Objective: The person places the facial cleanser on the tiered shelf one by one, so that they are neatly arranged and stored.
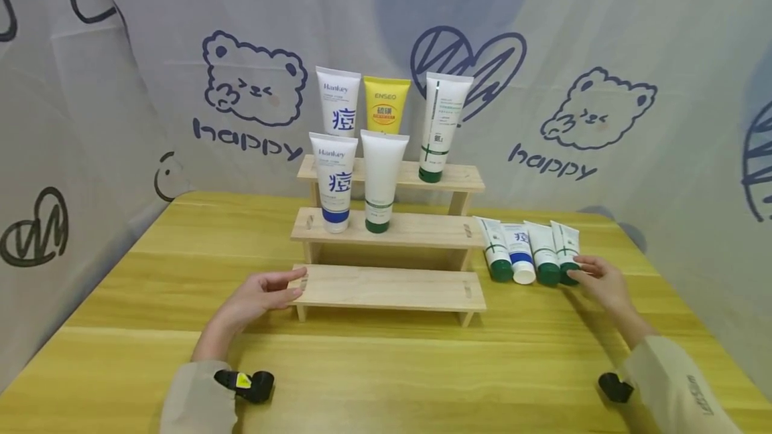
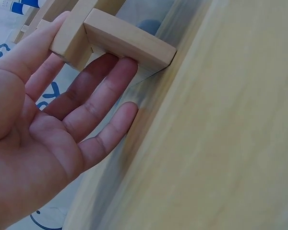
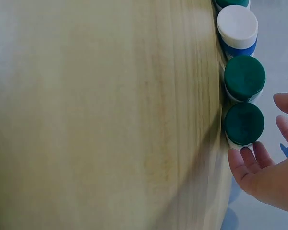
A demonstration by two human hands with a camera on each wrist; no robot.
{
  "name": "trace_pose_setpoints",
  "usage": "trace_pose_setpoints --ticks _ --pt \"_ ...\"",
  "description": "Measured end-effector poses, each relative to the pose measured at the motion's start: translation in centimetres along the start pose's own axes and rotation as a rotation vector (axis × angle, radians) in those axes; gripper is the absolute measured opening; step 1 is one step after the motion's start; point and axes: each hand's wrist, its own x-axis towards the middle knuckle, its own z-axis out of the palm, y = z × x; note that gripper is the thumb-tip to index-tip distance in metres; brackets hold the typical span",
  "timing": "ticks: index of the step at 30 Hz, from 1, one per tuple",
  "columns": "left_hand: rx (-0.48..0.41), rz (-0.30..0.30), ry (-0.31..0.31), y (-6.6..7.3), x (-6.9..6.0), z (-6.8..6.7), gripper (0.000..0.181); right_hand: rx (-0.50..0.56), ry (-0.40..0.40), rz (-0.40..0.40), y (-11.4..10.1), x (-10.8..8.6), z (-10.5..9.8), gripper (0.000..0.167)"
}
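My left hand holds the left end of the lowest step of a three-tier wooden display stand, thumb and index finger at its edge. In the left wrist view the other fingers reach beside the step's leg. On the right, my right hand is at the rightmost lying tube, white with a green cap. Its fingertips are at the cap's side, with thumb and fingers spread apart. Beside it lie a green-capped tube, a blue-and-white tube and another green-capped tube.
Standing on the top tier are a Hankey tube, a yellow tube and a green-capped tube. The middle tier bears another Hankey tube and a plain white tube. A printed cloth hangs behind the wooden table.
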Motion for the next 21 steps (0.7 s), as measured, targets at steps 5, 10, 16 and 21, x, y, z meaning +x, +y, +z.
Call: trace_pose_setpoints --ticks 5,10,16,21 --pt "0.008 0.002 0.013 0.0 0.0 0.0 0.05 0.051 -0.023 0.063 0.2 0.6 0.2 0.05" --pt "0.02 0.0 0.034 -0.1 0.0 0.0 0.049 0.051 -0.05 0.101 0.3 1.3 0.4 0.055" --pt "0.011 -0.001 0.034 -0.1 0.1 -0.1 0.049 0.04 -0.065 0.156 0.2 2.0 0.6 0.058" --pt "0.009 0.004 0.03 -0.3 0.1 0.0 0.049 0.019 -0.113 0.154 0.1 2.2 0.7 0.06"
